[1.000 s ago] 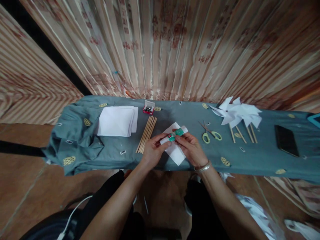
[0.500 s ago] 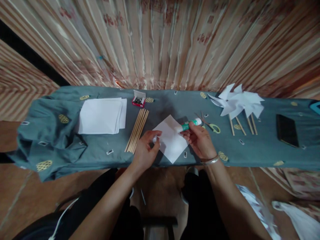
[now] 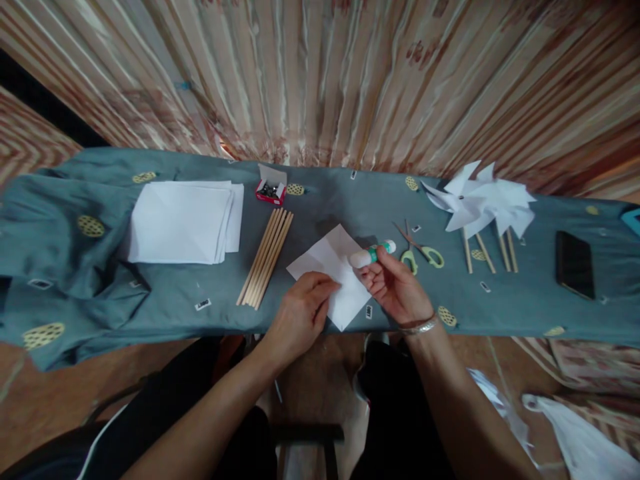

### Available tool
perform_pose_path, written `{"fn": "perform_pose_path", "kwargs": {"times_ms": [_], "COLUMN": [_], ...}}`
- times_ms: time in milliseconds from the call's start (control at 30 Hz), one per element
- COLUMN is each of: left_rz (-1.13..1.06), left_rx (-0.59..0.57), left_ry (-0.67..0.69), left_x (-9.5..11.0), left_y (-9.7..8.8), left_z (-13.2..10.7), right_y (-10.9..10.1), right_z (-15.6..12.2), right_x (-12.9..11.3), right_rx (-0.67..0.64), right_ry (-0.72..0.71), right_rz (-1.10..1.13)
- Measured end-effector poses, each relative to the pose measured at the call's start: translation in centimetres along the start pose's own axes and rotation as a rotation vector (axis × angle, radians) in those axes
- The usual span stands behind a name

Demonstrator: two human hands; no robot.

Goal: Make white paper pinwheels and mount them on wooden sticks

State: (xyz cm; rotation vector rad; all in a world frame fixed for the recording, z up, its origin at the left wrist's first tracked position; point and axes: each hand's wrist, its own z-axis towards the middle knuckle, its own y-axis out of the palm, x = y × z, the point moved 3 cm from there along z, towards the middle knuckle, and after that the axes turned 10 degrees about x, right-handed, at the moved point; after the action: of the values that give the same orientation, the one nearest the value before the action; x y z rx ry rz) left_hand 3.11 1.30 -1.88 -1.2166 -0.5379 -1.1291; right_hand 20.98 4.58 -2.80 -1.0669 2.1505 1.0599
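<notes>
My right hand (image 3: 397,287) is closed around a green-and-white glue stick (image 3: 373,254), held with its white end toward the left above a square of white paper (image 3: 327,253). My left hand (image 3: 303,310) is over the left and lower part of the paper. Its fingers are pinched together, and whatever is inside them is hidden. The paper lies turned like a diamond, with faint crease lines. Scissors (image 3: 425,251) with yellow-green handles lie open just right of the glue stick.
Left of the paper lie wooden sticks (image 3: 265,260), with a red box (image 3: 271,189) of small metal pins behind and a stack of white paper (image 3: 177,223) farther left. White paper pinwheels (image 3: 473,200) on sticks and a black phone (image 3: 575,265) lie right. A curtain (image 3: 320,80) hangs behind.
My left hand has moved right and down over the paper. The small white cap seen in its fingers before is out of sight now. The view has shifted slightly.
</notes>
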Motion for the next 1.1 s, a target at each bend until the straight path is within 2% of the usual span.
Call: {"fn": "perform_pose_path", "kwargs": {"times_ms": [67, 133, 233, 333, 467, 667, 900, 1100], "left_rz": [-0.023, -0.092, -0.26, -0.521, -0.854, -0.987, -1.008, -1.004], "left_rx": [-0.022, 0.0, 0.121, 0.234, 0.257, 0.332, 0.383, 0.413], "left_ry": [-0.013, -0.097, -0.322, -0.563, -0.742, -0.806, -0.749, -0.761], "left_x": [0.0, -0.1, -0.5, -0.9, -0.9, -1.1, -1.6, -1.7], "left_y": [0.1, 0.1, -0.2, -0.1, 0.4, -0.1, -1.7, -2.0], "left_z": [0.0, 0.1, 0.7, 1.3, 1.7, 2.3, 3.3, 3.3], "right_y": [-0.2, -0.4, -0.2, 0.7, 2.2, 2.8, 2.5, 2.8], "right_z": [0.2, 0.2, 0.0, -0.5, -1.4, -1.7, -1.6, -1.9], "right_x": [0.0, 0.0, 0.4, 1.2, 2.5, 2.8, 1.6, 1.9], "right_rx": [0.007, 0.012, -0.004, -0.058, -0.135, -0.142, -0.122, -0.135], "right_ry": [-0.003, 0.009, 0.009, 0.016, 0.011, 0.018, -0.089, -0.09], "right_rz": [-0.014, -0.024, -0.026, -0.01, 0.019, 0.016, -0.12, -0.191]}}
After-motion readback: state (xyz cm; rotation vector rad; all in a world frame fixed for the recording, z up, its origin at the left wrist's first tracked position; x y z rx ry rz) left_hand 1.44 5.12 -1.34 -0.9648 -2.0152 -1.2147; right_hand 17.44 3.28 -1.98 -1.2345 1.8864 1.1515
